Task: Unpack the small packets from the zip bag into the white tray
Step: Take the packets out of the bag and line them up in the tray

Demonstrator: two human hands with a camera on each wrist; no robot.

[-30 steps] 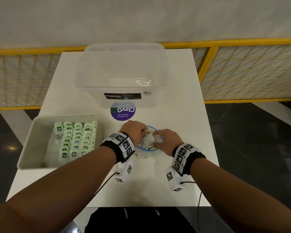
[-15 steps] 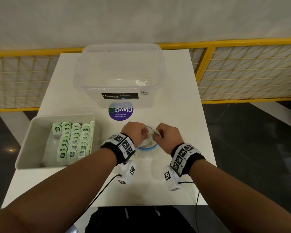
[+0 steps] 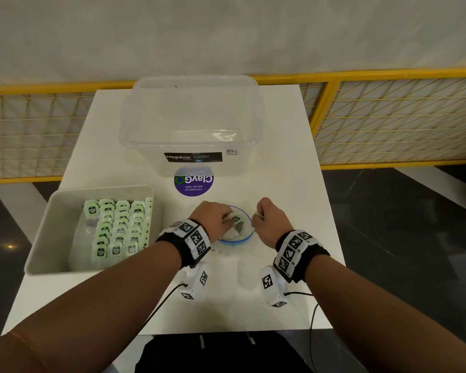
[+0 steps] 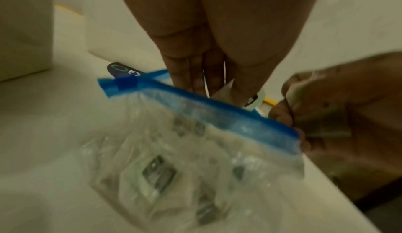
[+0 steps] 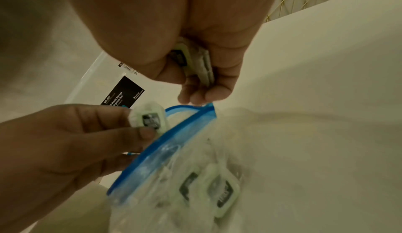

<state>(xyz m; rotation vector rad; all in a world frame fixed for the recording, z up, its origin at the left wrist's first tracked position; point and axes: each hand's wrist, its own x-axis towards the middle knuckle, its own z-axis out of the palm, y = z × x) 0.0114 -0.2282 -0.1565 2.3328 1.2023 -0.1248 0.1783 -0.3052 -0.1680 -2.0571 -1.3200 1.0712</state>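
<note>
From over the person's shoulders, the zip bag (image 3: 236, 232) sits on the white table (image 3: 280, 184) just in front of them, its blue-rimmed mouth held open between the two hands. The left hand (image 3: 213, 220) is at the near-left edge of the mouth with a small packet (image 3: 236, 219) at its fingertips, and the right hand (image 3: 271, 222) is curled at the right edge. The white tray (image 3: 51, 224) stands well to the left on the table, already holding rows of pale green packets (image 3: 119, 227). Behind the bag lie a purple round sticker (image 3: 194, 181) and a clear storage box (image 3: 191, 122). Seen from the left wrist, the left hand (image 4: 208, 50) reaches down with its fingers (image 4: 191, 75) straight behind the blue zip strip (image 4: 217, 114), so the grip itself is hidden here; the right hand (image 4: 339, 109) pinches the strip's far end, and more packets (image 4: 158, 173) show blurred through the bag's clear plastic. From the right wrist, the right hand (image 5: 206, 75) has its fingers curled around a couple of packets (image 5: 195, 64) tucked against the palm, just above the bag's corner. In this same view the left hand (image 5: 76, 142) pinches one packet (image 5: 149, 118) between thumb and fingertips right at the bag's open mouth, with several more packets (image 5: 217, 193) lying inside the bag (image 5: 174, 176) below.
</note>
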